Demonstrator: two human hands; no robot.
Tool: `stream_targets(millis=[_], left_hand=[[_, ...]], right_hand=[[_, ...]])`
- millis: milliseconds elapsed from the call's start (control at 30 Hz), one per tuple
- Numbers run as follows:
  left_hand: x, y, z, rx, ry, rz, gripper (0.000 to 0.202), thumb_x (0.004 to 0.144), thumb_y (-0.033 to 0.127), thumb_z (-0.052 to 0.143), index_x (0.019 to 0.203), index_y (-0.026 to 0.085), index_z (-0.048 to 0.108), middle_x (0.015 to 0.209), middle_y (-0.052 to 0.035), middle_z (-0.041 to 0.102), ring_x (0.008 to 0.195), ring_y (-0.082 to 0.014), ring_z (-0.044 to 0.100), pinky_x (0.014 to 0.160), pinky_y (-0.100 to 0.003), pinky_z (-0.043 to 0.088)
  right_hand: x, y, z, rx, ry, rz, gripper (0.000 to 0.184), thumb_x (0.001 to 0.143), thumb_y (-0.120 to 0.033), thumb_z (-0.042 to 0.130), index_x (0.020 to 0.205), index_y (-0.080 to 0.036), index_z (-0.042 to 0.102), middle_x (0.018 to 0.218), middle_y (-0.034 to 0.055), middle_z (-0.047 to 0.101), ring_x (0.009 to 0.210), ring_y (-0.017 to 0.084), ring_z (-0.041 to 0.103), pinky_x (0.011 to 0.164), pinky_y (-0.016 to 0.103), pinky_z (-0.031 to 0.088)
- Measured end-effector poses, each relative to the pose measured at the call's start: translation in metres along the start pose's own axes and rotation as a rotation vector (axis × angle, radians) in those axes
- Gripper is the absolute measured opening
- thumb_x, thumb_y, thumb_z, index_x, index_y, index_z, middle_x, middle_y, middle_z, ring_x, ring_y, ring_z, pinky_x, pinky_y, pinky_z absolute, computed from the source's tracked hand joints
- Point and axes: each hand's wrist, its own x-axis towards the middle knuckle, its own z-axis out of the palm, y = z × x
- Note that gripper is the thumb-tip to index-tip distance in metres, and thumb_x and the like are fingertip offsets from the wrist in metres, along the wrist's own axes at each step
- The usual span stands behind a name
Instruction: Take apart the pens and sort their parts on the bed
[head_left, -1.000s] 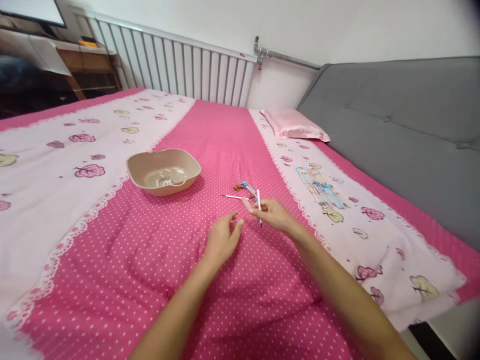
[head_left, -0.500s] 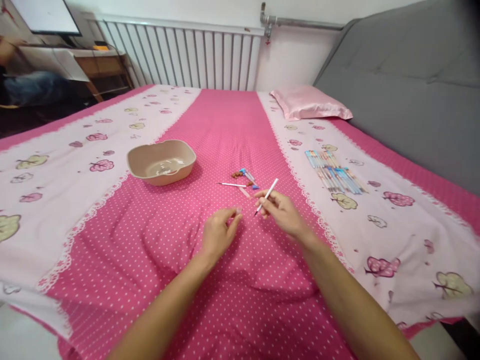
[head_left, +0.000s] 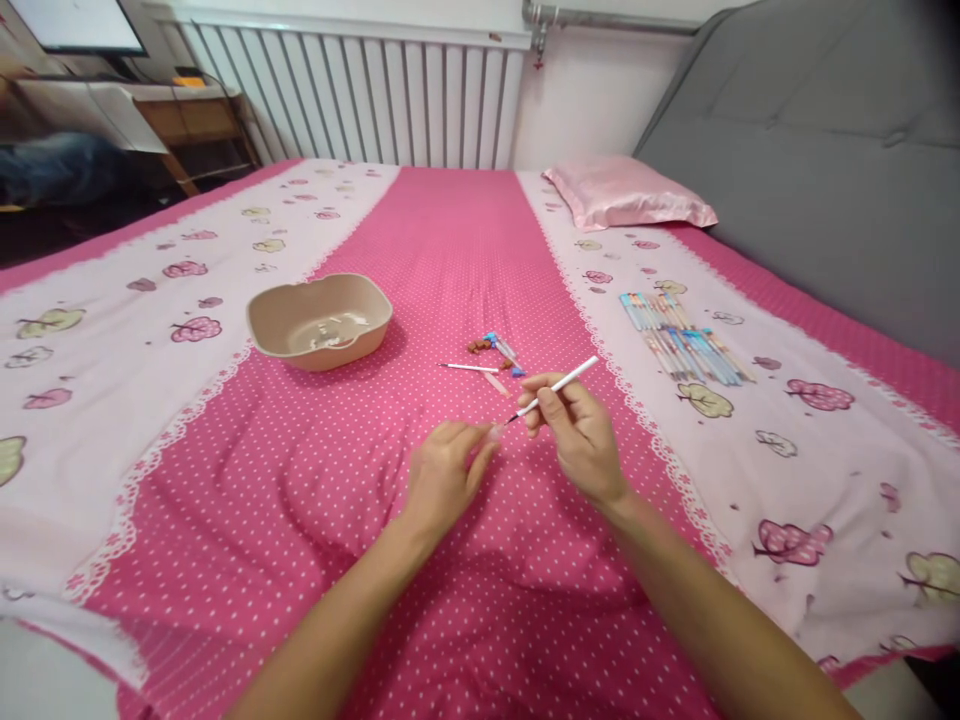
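Observation:
My right hand (head_left: 576, 432) is closed on a thin white pen refill (head_left: 559, 386), its dark tip pointing left toward my left hand. My left hand (head_left: 444, 475) hovers low over the pink dotted bedsheet (head_left: 450, 250), fingers pinched on a small clear piece (head_left: 495, 432) that I cannot name. The refill's tip nearly meets that piece. Just beyond my hands lie loose pen parts (head_left: 491, 358): another white refill, a clear barrel and small blue and brown bits.
A beige bowl (head_left: 320, 320) sits to the left on the bed. A row of several patterned pens (head_left: 684, 338) lies to the right. A pink pillow (head_left: 628, 196) and grey headboard (head_left: 810, 150) are at the far right; a radiator (head_left: 360, 90) stands behind.
My right hand turned the refill from upright to slanting, tip toward my left hand. My left fingers closed into a pinch and the hands drew together. The view tilted up slightly.

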Motion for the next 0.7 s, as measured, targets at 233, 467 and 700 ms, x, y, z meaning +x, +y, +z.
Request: stream_targets(millis=[233, 467, 700], left_hand=[[-0.001, 0.000, -0.002, -0.028, -0.051, -0.025, 0.028, 0.088, 0.033, 0.042, 0.096, 0.017, 0.063, 0.084, -0.0065, 0.066, 0.078, -0.0175, 0.057, 0.071, -0.029, 0.043], [-0.001, 0.003, -0.004, -0.063, -0.070, -0.043, 0.026, 0.088, 0.030, 0.043, 0.093, 0.015, 0.063, 0.079, -0.0070, 0.064, 0.073, -0.0176, 0.057, 0.067, -0.028, 0.041], [-0.001, 0.003, -0.002, -0.118, -0.070, -0.041, 0.023, 0.087, 0.027, 0.043, 0.094, 0.015, 0.062, 0.084, -0.0076, 0.065, 0.075, -0.0179, 0.057, 0.070, -0.029, 0.043]], right_hand=[[-0.001, 0.006, 0.002, -0.060, -0.058, 0.035, 0.020, 0.088, -0.034, 0.045, 0.098, -0.020, 0.056, 0.077, 0.0014, 0.059, 0.062, 0.010, 0.055, 0.057, 0.025, 0.048], [-0.002, 0.009, 0.003, -0.284, -0.157, 0.025, 0.024, 0.087, -0.033, 0.047, 0.098, -0.020, 0.064, 0.097, 0.0062, 0.064, 0.086, 0.016, 0.059, 0.075, 0.029, 0.046], [0.000, 0.013, 0.002, -0.260, -0.257, 0.038, 0.032, 0.089, -0.037, 0.042, 0.097, -0.020, 0.068, 0.101, 0.0068, 0.064, 0.096, 0.018, 0.058, 0.085, 0.032, 0.044]])
